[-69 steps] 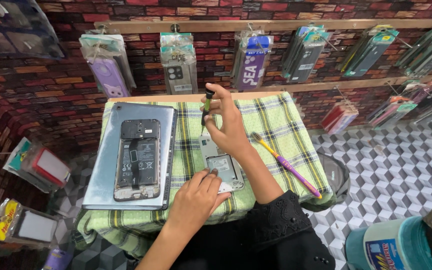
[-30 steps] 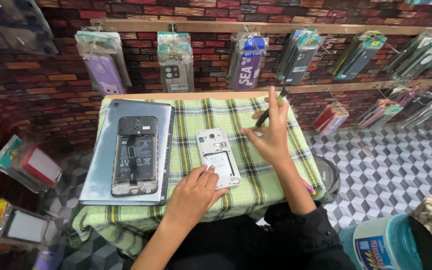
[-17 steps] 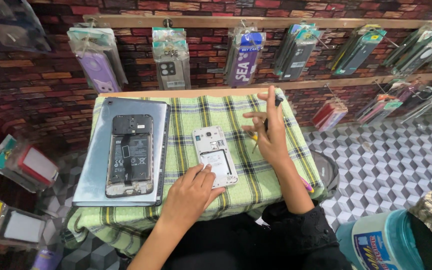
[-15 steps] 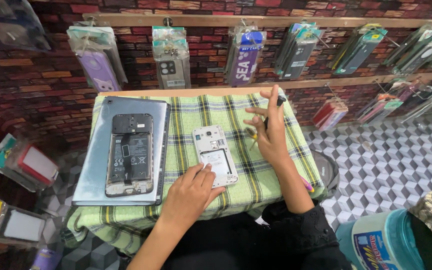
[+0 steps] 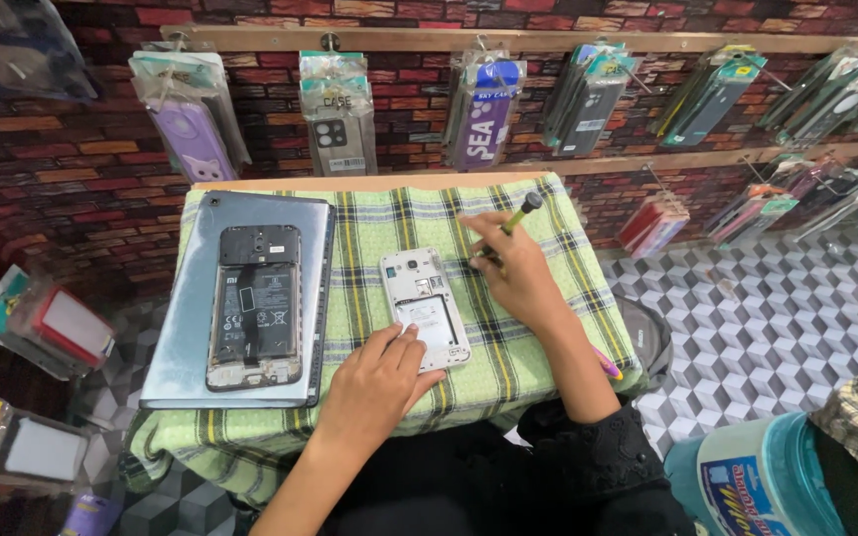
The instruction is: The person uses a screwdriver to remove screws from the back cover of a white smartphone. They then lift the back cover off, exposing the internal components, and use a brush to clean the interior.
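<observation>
Plainly, slip risk: the right hand (image 5: 523, 283) pinches a thin yellow-green screwdriver (image 5: 510, 224) at a slant, its tip just beside the upper right corner of the white phone (image 5: 426, 309); my judgement is that a tip landing off the screw could skate across the bare inner frame and scratch it.
Shift risk: the checked cloth (image 5: 379, 223) under the phone is soft and loose, so a hard push might drag phone and cloth together (only the left hand's fingers hold it down).
Left hand: the left hand (image 5: 377, 382) rests at the phone's lower edge, fingers (image 5: 407, 342) spread flat and pressing on its lower end, not curled around it.
Right hand fingers: clenched on the screwdriver shaft, dark handle end pointing up and away.
Loss risk: any small screw freed here could sink into the cloth's weave or roll off the desk (image 5: 369, 183), I would guess.
Phone's look: white, back cover off, lying face down; a camera module shows at the top, a pale empty bay below it.
Phone's place: middle of the cloth-covered desk, between the two hands.
Neighbour: a larger dark phone (image 5: 255, 306), also opened, lies well apart to the left on a grey slab (image 5: 184, 298).
</observation>
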